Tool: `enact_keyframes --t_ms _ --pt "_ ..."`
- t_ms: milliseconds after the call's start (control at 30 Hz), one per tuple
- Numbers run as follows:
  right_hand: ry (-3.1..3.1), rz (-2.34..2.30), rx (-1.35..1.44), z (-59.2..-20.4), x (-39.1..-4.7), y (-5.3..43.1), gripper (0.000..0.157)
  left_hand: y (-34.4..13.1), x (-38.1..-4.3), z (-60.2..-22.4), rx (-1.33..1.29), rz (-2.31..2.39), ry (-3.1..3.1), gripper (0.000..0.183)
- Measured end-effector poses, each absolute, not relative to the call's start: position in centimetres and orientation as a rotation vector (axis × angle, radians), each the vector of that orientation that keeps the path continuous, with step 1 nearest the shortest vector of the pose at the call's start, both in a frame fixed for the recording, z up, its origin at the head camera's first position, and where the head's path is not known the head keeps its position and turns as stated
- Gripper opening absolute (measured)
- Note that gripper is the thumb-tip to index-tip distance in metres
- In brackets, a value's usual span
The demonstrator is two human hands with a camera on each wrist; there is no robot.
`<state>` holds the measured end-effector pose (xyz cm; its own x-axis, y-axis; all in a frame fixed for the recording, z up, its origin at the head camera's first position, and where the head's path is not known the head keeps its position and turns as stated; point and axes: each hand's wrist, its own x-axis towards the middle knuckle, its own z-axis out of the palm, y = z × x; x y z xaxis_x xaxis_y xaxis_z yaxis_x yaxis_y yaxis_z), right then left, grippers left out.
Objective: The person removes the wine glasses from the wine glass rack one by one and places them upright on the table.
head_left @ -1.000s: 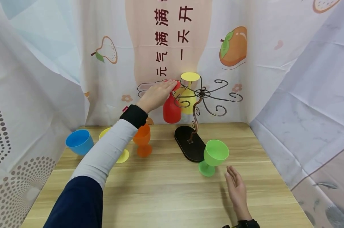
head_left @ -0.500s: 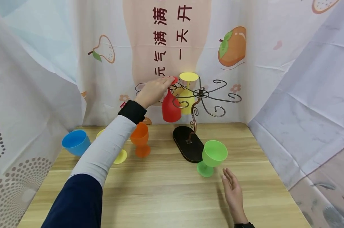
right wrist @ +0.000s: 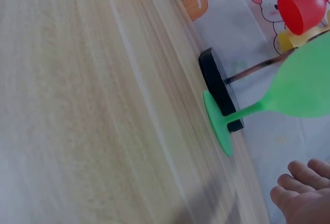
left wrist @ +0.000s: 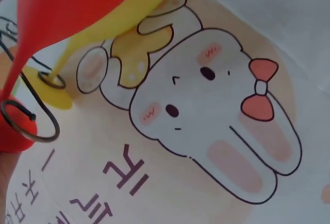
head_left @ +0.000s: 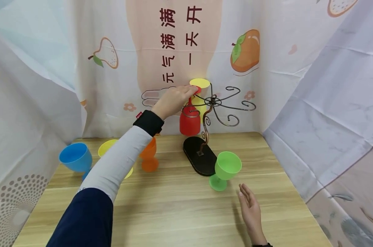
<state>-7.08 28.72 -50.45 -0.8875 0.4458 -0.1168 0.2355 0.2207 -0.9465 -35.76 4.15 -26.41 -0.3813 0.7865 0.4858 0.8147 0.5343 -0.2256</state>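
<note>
Now, the left hand point(head_left: 172, 101) grips the upturned red goblet point(head_left: 190, 124) by its foot point(head_left: 198, 90); the right hand point(head_left: 251, 212), fingers loosely extended, hangs near the green goblet point(head_left: 228, 166).

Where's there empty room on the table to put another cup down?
The biggest bare patch of table is at the front, between the left sleeve and right hand. More room lies right of the green cup, before the curtain. It's crowded back left, with the blue cup, standing yellow cup and orange cup.
</note>
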Motion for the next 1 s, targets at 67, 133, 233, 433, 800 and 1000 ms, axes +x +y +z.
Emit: enact_keyframes --t_ms 67,133,233,433,800,1000 --pt "-2.298 1.758 -0.632 -50.4 -7.2 28.3 0.053 3.5 -35.2 -27.0 -1.295 -0.068 -2.176 0.044" --pt "-2.290 1.784 -0.613 -50.5 -7.3 27.9 0.053 2.7 -34.4 -27.6 -1.282 -0.086 -2.132 0.043" --pt "-2.295 1.825 -0.594 -50.6 -7.3 27.1 0.053 1.3 -32.7 -28.6 -1.238 -0.144 -2.079 0.040" --pt "-2.311 1.881 -0.477 -50.9 -7.6 24.9 0.050 -2.0 -27.9 -31.8 -1.092 -0.312 -1.985 0.039" --pt "-2.220 2.130 -0.028 -48.3 -8.6 20.1 0.043 -3.8 -19.1 -42.0 -0.683 -0.745 -2.050 0.051" --pt "-2.222 2.192 -0.162 -46.2 -9.0 17.9 0.045 -2.7 -15.6 -45.7 -0.471 -0.963 -2.110 0.045"
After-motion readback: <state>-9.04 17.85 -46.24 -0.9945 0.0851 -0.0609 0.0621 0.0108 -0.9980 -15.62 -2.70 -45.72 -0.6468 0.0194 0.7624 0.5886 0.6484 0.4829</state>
